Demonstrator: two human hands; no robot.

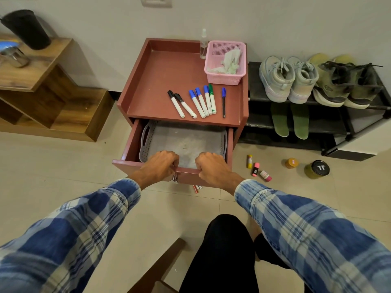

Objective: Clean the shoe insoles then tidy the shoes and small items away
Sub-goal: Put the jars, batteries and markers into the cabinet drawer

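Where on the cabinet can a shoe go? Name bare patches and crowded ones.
Bare: cabinet top, left half, from its rim to the markers. Crowded: back right, spray bottle and pink basket; front right, markers and pen. The left hand and right hand grip the drawer front.

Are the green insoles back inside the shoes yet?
No: both green insoles lie on the rack beneath the shoes, not inside them.
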